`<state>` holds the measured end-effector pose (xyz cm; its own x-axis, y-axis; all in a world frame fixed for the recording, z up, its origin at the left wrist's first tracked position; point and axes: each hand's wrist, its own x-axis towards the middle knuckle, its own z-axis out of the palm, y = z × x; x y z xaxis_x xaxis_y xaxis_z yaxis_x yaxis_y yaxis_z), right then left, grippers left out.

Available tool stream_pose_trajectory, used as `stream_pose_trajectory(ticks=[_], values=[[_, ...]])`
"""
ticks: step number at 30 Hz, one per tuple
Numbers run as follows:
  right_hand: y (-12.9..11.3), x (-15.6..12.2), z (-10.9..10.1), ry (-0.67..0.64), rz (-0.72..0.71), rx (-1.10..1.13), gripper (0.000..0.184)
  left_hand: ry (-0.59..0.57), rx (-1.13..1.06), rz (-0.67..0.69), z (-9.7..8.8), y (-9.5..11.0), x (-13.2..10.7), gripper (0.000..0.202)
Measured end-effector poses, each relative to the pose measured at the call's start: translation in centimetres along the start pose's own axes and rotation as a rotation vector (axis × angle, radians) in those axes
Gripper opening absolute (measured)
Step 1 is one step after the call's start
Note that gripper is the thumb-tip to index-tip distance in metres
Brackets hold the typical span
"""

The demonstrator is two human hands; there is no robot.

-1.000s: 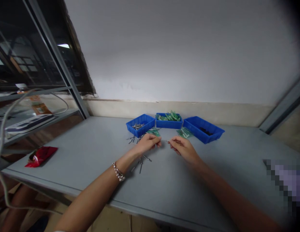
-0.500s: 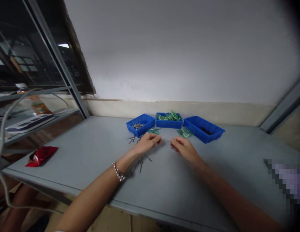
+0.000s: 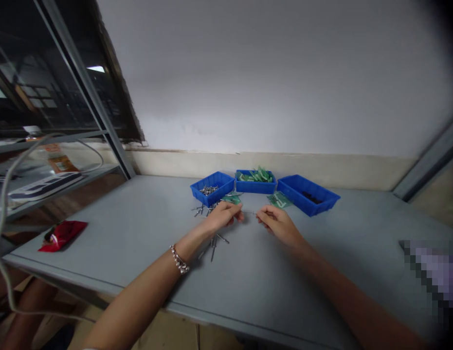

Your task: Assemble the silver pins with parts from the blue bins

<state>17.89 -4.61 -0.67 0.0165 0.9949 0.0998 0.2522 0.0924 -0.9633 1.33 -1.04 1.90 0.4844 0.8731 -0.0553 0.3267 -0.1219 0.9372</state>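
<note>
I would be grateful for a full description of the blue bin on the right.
The right-hand blue bin is rectangular and open-topped, and looks like plastic. It stands upright on the grey table, turned at an angle, its far-left corner next to the middle blue bin. Small dark pieces, too small to identify, lie towards its near end. A green-and-white item lies by its left side; whether the two touch is unclear.

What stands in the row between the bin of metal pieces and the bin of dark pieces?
A third blue bin, heaped with green pieces, stands there, in the head view.
</note>
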Motion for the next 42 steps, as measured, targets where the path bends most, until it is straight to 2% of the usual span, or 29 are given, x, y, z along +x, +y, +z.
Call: stream_pose_trajectory(ticks=[6, 18, 27, 34, 42], values=[[-0.20, -0.06, 0.03, -0.017, -0.002, -0.016, 0.020, 0.004, -0.017, -0.040, 0.11, -0.02, 0.11, 0.040], [-0.10, -0.11, 0.02, 0.002, -0.039, -0.021, 0.014, -0.034, 0.018, 0.043, -0.08, -0.24, -0.05, 0.033], [0.00, -0.13, 0.00, 0.016, -0.006, -0.130, 0.028, -0.055, 0.094, 0.054, -0.07, -0.14, -0.04, 0.031], [0.14, -0.12, 0.04, 0.010, -0.015, -0.079, 0.021, -0.026, 0.108, 0.047, 0.02, 0.20, -0.19, 0.028], [0.10, -0.12, 0.06, 0.029, -0.073, -0.036, 0.017, -0.020, 0.088, 0.024, -0.05, -0.66, 0.35, 0.036]])
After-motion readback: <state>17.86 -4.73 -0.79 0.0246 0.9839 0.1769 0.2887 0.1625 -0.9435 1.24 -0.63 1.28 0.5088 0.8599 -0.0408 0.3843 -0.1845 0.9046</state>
